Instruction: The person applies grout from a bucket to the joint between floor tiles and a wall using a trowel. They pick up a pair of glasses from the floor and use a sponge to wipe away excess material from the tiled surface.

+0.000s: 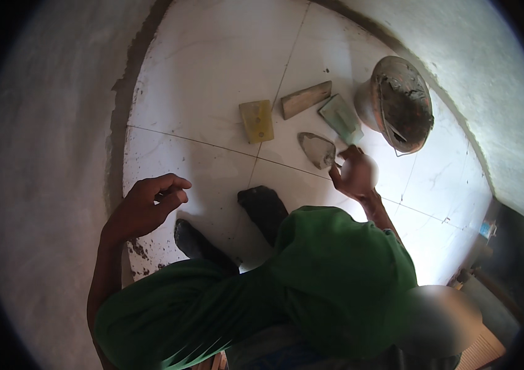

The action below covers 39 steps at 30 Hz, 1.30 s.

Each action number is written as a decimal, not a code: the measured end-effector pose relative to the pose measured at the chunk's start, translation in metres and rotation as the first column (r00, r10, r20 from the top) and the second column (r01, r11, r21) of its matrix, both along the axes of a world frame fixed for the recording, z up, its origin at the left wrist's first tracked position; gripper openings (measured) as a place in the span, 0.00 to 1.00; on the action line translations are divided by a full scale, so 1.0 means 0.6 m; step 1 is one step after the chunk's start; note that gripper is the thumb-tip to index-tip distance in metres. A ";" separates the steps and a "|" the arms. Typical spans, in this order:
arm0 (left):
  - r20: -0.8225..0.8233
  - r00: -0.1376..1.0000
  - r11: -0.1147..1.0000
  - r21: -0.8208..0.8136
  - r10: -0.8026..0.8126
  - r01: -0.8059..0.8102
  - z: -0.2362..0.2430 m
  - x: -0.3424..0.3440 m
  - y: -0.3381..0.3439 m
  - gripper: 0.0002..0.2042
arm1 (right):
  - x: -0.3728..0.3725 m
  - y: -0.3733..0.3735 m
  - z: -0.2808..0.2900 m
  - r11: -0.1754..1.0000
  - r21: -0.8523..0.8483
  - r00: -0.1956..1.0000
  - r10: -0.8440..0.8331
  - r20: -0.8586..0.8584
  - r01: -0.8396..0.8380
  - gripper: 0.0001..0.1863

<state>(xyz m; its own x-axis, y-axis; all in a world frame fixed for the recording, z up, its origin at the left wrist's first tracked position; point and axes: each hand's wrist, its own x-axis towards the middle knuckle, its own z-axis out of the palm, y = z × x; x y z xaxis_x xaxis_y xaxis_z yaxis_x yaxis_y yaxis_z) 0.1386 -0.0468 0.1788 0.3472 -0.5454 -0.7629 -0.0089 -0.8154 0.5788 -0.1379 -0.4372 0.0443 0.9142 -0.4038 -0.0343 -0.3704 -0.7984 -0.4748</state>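
A trowel (317,150) with a pointed, mortar-smeared blade lies on the white tiles. At its handle end, my right hand (355,174) has its fingers closed; a blur covers part of this hand. Just beyond it rests a pale green float (341,118), and behind that a flat wooden block (306,99). A yellow sponge-like block (256,121) with dark spots lies further left. My left hand (154,203) hangs in the air by the left wall, its fingers loosely bent and nothing between them.
A dirty bucket (370,105) with mortar residue and a wire handle leans toward me at the right. Rough grey strips edge the tiled floor (212,68) along the walls. My dark-covered feet (263,213) are below the sponge; mortar crumbs (138,248) lie by the left wall.
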 end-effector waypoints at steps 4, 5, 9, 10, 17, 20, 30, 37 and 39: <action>0.000 1.000 0.999 0.032 0.006 -0.006 0.003 -0.004 0.011 0.19 | 0.096 0.002 0.028 0.999 -0.037 0.994 0.027 0.103 -0.023 0.12; 0.020 1.000 0.998 0.051 0.018 -0.019 0.005 -0.006 0.021 0.19 | 0.134 0.001 0.027 0.993 -0.095 0.990 0.076 0.119 -0.065 0.13; 0.024 0.994 0.994 0.037 0.104 -0.105 -0.001 -0.010 0.054 0.19 | 0.254 -0.044 0.015 0.932 -0.270 0.945 0.291 0.150 -0.244 0.16; 0.026 0.993 0.992 0.043 0.113 -0.114 0.004 -0.012 0.059 0.19 | 0.273 -0.058 -0.002 0.931 -0.264 0.942 0.299 0.154 -0.252 0.16; 0.048 0.992 0.993 0.024 0.116 -0.117 0.006 -0.015 0.077 0.18 | 0.330 -0.096 -0.009 0.943 0.055 0.934 0.332 -0.134 -0.327 0.12; 0.101 0.995 1.000 -0.024 0.014 -0.012 0.000 0.004 0.068 0.18 | 0.344 -0.079 0.002 0.912 0.285 0.945 0.236 0.227 -0.296 0.10; 0.558 0.795 0.938 -0.077 -0.239 0.337 -0.253 0.136 -0.029 0.13 | 0.509 0.044 -0.012 0.368 0.930 0.946 -0.304 0.115 0.005 0.23; 0.763 0.468 0.889 -0.440 0.445 -0.126 -0.382 0.167 -0.182 0.14 | 0.723 0.064 -0.111 -0.224 0.974 0.927 -0.373 -0.044 -0.044 0.18; 0.799 0.199 0.809 -0.497 0.568 -0.313 -0.405 0.160 -0.203 0.15 | 0.795 0.050 -0.142 -0.230 0.973 0.918 -0.389 -0.071 -0.023 0.16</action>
<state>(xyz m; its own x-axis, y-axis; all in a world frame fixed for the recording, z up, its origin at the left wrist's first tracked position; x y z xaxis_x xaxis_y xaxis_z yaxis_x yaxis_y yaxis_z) 0.2344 -0.1685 -0.0645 0.9483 -0.1287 0.2903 -0.2841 -0.7522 0.5945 0.3393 -0.4075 -0.0408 0.8622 -0.2325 -0.4500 -0.1344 0.7516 -0.6458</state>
